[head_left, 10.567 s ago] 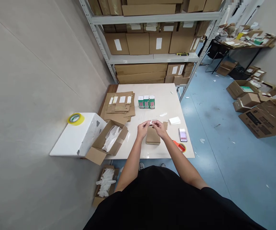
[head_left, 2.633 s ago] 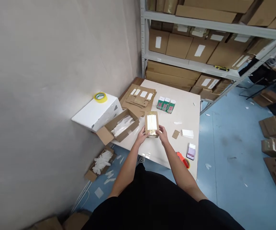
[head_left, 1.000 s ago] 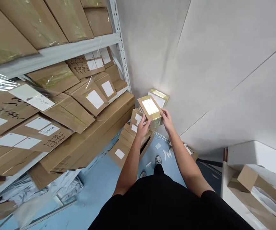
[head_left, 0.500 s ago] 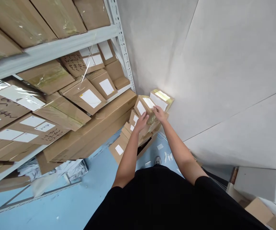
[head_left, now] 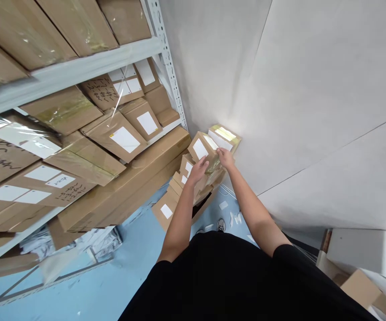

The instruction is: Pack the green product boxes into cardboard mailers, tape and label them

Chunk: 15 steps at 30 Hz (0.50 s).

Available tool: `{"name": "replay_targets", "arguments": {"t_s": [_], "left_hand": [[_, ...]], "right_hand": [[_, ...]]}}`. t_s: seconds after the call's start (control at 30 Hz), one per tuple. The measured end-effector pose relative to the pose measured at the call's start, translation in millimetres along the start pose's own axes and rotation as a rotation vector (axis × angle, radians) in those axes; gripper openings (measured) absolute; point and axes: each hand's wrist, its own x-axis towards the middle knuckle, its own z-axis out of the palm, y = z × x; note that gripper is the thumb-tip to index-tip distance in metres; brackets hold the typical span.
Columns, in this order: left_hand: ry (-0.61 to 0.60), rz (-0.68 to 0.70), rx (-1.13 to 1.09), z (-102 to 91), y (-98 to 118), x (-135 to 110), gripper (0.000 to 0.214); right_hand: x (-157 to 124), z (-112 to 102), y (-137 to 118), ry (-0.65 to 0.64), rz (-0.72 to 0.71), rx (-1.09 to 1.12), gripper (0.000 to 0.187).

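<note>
A small brown cardboard box (head_left: 202, 149) with a white label rests on top of a stack of similar labelled boxes (head_left: 186, 178) in the corner by the wall. My left hand (head_left: 197, 170) grips its near left edge. My right hand (head_left: 225, 157) holds its right side, fingers curled over the edge. Behind it, against the wall, stands another taped box (head_left: 224, 136) with a white label. The stack reaches down to a larger open carton (head_left: 166, 210) on the blue floor.
A grey metal shelf rack (head_left: 79, 71) full of brown labelled cartons fills the left. The pale wall (head_left: 296, 89) closes the right. Paper scraps (head_left: 228, 211) litter the blue floor near my shoes. A white box edge (head_left: 363, 247) and an open carton (head_left: 363, 292) sit at bottom right.
I turned away from the table carrying the labelled box to the corner. In the last half second both hands lowered it onto the stack, where it now rests.
</note>
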Motion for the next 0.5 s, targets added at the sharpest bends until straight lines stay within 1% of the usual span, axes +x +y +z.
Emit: {"name": "replay_targets", "arguments": {"t_s": [0.1,0.23,0.37,0.43,0.5], "left_hand": [[-0.031,0.004,-0.017,-4.9,-10.3,2.3,0.066],[-0.04,0.023,-0.058,-9.9,-30.7,3.3,0.062],[-0.065,0.034,-0.125,-7.3,-49.4,1.0,0.068],[-0.11,0.061,-0.184,-3.5,-55.4,-2.2,0.073],[-0.189,0.129,-0.237,0.3,-58.4,-7.9,0.076]], "right_hand": [[-10.8,6.6,-9.4,0.031,0.002,0.018,0.054],[-28.2,16.9,-21.0,0.158,0.065,-0.053,0.066],[-51.7,27.1,-30.1,0.267,0.057,-0.014,0.069],[-66.7,30.1,-36.2,0.308,0.047,0.018,0.069],[-83.8,29.2,-43.8,0.328,0.042,0.048,0.067]]}}
